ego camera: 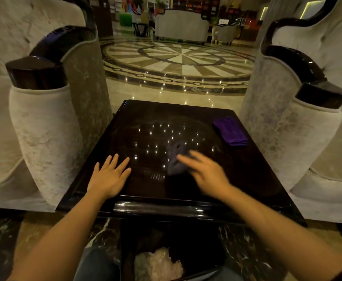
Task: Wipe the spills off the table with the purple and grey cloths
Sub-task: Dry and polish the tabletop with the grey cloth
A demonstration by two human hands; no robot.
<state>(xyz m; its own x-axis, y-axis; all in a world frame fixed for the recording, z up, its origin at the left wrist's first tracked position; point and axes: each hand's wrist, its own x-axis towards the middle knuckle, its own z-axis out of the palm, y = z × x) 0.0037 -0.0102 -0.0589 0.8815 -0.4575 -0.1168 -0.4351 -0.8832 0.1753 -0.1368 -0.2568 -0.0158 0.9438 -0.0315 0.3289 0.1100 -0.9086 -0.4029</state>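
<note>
A dark glossy square table (145, 118) stands before me. A crumpled grey cloth (175, 157) lies near its middle, blurred. My right hand (204, 175) is blurred too, its fingers spread and touching the cloth's right side; whether it grips the cloth I cannot tell. My left hand (108, 175) rests flat on the table's near left part, fingers apart, holding nothing. A folded purple cloth (231, 130) lies by the table's far right edge, untouched. Light streaks on the surface may be spill marks; they are hard to tell from reflections.
Pale upholstered armchairs with dark wooden arm caps flank the table: one at the left (44, 118), one at the right (297, 128). A dark bin (158, 264) holding pale crumpled material sits below the table's near edge. Patterned marble floor lies beyond.
</note>
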